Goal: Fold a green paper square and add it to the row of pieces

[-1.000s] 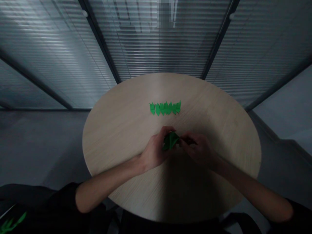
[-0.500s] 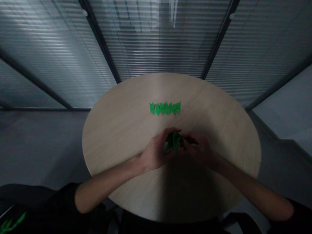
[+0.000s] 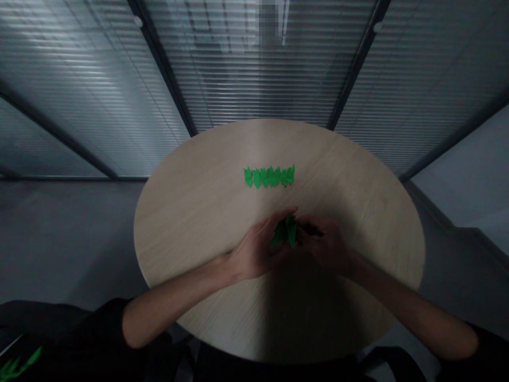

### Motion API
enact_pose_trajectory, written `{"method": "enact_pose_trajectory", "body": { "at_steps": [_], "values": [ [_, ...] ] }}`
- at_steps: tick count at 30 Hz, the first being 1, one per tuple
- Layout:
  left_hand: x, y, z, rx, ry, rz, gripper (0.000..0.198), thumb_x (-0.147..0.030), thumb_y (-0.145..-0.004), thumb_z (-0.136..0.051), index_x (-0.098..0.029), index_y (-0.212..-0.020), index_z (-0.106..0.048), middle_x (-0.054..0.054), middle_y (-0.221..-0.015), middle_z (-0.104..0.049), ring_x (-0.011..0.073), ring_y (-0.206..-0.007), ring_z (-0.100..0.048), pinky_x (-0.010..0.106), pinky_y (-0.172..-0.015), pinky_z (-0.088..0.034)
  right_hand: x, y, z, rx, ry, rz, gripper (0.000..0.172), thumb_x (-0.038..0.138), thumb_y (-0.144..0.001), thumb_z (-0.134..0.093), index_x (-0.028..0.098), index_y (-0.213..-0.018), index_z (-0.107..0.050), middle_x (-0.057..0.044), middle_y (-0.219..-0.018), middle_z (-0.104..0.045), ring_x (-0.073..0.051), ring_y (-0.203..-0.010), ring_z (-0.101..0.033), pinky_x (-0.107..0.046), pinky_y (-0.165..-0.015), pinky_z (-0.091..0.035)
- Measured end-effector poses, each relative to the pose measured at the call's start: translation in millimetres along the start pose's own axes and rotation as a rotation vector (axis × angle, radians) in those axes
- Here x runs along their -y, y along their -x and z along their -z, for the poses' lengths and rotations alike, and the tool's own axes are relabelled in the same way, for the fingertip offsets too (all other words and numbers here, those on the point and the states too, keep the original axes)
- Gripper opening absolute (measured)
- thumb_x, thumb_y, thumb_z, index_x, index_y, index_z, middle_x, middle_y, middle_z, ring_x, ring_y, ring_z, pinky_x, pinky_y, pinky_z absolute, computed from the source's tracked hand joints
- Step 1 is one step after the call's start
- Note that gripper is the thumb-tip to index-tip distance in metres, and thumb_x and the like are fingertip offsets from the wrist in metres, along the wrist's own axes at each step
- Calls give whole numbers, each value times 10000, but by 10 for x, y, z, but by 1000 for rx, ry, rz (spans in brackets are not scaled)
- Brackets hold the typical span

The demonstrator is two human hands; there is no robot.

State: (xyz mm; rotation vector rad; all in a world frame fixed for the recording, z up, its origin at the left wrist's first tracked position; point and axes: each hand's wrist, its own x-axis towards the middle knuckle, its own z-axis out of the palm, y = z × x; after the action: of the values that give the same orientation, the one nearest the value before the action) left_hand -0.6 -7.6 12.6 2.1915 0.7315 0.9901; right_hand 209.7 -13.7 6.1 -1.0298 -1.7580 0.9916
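Pinching a folded piece of green paper (image 3: pixel 285 232) from both sides, the two hands hold it near the middle of the round wooden table (image 3: pixel 191 223), a little toward the near edge. The left hand (image 3: pixel 254 252) has its fingers (image 3: pixel 278 218) loosely spread and curved around the paper's left side, while the right hand (image 3: pixel 328 246) closes on its right side, pressed together in a tight pinch as far as the shadow lets me tell. The paper looks light and thin, with crisp creases that give it some stiffness but would crush under a hard squeeze. Its thick folded edges offer the surest hold, and the pointed flaps seem likely to bend. Farther away on the table, a neat row of folded green pieces (image 3: pixel 269 176) lies side by side, well apart from the hands. A small green paper scrap (image 3: pixel 18 361) shows at the near left corner, on something dark. Slatted blinds (image 3: pixel 254 69) fill the far side.
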Motion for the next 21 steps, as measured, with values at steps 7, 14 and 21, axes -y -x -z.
{"method": "enact_pose_trajectory", "body": {
  "at_steps": [7, 14, 21],
  "values": [
    [24, -14, -20, -42, -3, -47, 682, -168, -929, -671, -215, -1533, -359, 197, -1532, -515, 304, -1392, -559, 505, -1134, -525, -14, -4, 5, -67, 10, -14, 168, 336, -967, -657, 197, -926, -741, -20, -743, -746, -149, -638, -709, -247, -592, -564],
    [41, -12, -4, -287, -204, -130, 379, -159, -853, -784, -191, -1152, -553, 137, -1322, -516, 269, -1231, -573, 433, -978, -588, -29, -7, -25, -131, 50, -59, 218, 366, -972, -654, 183, -927, -764, -22, -712, -734, -142, -587, -690, -244, -558, -542],
    [39, -62, 17, -334, -194, -94, 178, -87, -920, -652, -198, -1023, -558, 97, -1230, -531, 220, -1123, -586, 396, -920, -577, 81, 6, 10, -42, 81, -15, 357, 474, -1031, -553, 194, -904, -733, -29, -724, -715, -154, -635, -680, -254, -570, -534]
  ]
}}
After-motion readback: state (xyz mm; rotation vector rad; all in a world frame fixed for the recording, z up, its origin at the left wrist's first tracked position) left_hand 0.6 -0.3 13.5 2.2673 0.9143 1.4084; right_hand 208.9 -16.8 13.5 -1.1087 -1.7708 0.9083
